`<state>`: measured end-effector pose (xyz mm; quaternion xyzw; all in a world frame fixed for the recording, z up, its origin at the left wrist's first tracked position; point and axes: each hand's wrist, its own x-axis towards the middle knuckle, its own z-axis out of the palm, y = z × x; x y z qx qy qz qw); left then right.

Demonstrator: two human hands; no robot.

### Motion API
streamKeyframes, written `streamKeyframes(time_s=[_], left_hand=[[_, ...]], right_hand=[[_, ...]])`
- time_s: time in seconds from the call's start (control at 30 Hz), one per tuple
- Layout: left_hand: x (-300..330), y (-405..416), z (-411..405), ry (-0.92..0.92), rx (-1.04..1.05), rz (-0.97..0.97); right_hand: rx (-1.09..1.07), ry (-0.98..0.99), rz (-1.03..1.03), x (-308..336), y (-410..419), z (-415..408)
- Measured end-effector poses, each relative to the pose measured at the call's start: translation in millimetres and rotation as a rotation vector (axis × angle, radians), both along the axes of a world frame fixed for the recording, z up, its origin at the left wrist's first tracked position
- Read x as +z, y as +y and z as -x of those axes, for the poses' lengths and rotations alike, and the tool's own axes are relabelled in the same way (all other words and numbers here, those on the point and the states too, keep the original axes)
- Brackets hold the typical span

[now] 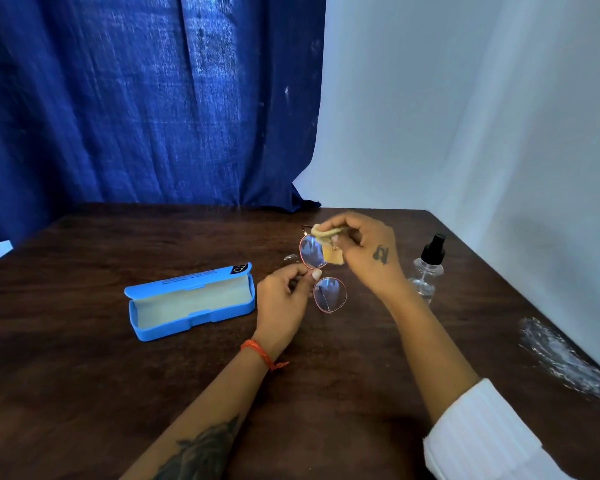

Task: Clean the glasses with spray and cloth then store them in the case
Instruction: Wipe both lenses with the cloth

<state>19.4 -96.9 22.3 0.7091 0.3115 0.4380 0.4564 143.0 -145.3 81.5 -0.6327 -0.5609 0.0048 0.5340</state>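
Glasses: a thin pink-red metal frame with two round lenses, held above the table just right of the frame's centre. It is turned so one lens sits higher in the picture and the other lower. The upper lens reflects blue.
Left hand: closed, its thumb and fingertips pinching the frame at the bridge, between the two lenses. An orange thread bracelet circles the wrist, and a dark tattoo shows on the forearm at the bottom of the frame.
Right hand: closed on the cloth, fingers curled, pressing it onto the right edge of the upper lens. A small tattoo marks the back of the hand. A white ribbed sleeve covers the arm at lower right.
Cloth: small, yellowish, bunched. One part folds over the top rim of the upper lens and another part hangs beside it under the fingers.
Case: bright blue, hard, lying open on the table left of centre, well apart from the glasses. Its lid is tipped back and the lining is pale.
Spray bottle: clear with a black pump top, standing upright on the table just right of the right wrist, partly hidden by it.
Table: dark brown wood grain. Crumpled clear plastic lies near its right edge.
Backdrop: a blue curtain fills the upper left, a white sheet the upper right.
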Motion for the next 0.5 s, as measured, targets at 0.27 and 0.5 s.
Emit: streamKeyframes(time_s=[0.27,0.5], left_hand=[[0,2,1,-0.033,-0.005,0.017],[3,1,1,-0.112,-0.029,0.036]], right_hand=[[-0.034,0.221,0.001,-30,-15,4],[-0.041,-0.441,-0.149,-28,-31,5]])
